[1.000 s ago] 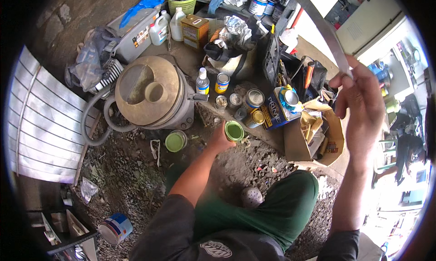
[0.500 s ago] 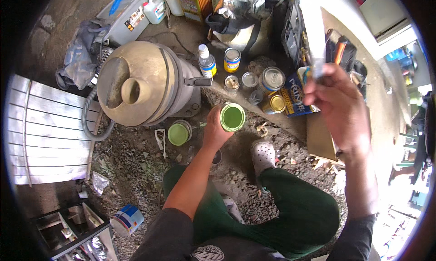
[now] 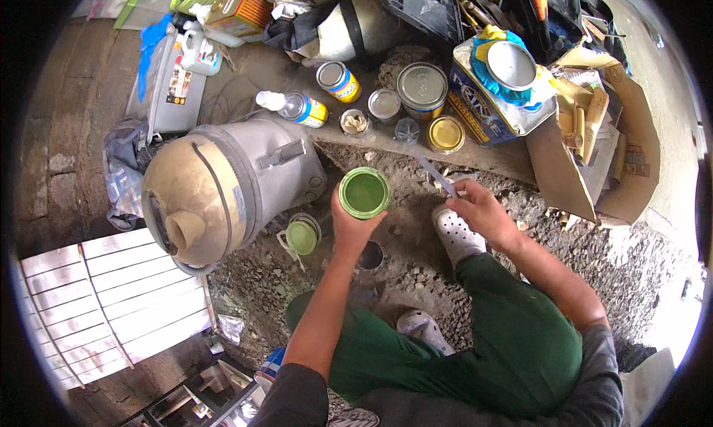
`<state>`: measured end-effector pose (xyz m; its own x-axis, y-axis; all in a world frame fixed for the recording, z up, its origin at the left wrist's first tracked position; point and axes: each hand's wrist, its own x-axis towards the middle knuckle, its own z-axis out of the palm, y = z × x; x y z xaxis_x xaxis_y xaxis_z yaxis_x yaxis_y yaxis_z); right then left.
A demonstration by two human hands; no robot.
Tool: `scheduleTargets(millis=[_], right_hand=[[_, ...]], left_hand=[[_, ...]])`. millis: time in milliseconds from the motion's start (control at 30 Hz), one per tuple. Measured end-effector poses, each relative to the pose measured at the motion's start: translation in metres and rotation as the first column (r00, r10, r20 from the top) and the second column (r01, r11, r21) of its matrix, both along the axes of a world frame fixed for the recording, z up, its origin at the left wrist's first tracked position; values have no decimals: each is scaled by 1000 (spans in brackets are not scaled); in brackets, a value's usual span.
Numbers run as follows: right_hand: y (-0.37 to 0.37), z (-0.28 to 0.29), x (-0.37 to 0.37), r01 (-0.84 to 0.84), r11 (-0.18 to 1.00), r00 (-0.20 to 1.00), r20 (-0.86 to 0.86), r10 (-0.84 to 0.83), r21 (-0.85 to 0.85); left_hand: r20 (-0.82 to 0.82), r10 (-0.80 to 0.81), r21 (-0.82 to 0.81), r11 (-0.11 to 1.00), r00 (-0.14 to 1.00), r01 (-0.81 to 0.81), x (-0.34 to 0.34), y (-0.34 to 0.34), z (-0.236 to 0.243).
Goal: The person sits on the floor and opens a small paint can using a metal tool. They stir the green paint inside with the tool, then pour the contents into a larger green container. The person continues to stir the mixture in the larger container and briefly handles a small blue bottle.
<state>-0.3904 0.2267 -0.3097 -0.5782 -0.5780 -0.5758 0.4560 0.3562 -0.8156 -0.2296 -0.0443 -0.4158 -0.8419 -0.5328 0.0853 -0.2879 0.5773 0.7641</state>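
Near the middle, over the dirt floor, is a round can with a light green rim and darker green paint inside. The left grip wraps around it. Right of it, the right grip pinches a thin gray strip.

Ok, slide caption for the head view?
Over gravelly ground, left hand holds an open can, green inside; right hand grips a flat grey strip.

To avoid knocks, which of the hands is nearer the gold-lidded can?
Right. The right hand is below and slightly right of the gold-lidded can in view; the left hand is farther, down and left of it.
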Motion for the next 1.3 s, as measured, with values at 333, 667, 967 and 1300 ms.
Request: scheduleTargets(millis=[333,667,967,1300], right_hand=[[13,-34,-15,87,989,996,-1,-88,-115],[-9,-40,-17,-56,994,997,45,60,-93],[-5,-54,-14,-10,1000,994,-111,11,14],[8,-49,-11,-136,989,986,85,141,-64]], left_hand=[[70,73,178,980,995,-84,-19,28,-21],[257,125,174,969,958,-173,35,8,-21],[130,39,-32,999,991,-35,-90,-17,66],[382,32,-315,944,923,98,-178,-59,22]])
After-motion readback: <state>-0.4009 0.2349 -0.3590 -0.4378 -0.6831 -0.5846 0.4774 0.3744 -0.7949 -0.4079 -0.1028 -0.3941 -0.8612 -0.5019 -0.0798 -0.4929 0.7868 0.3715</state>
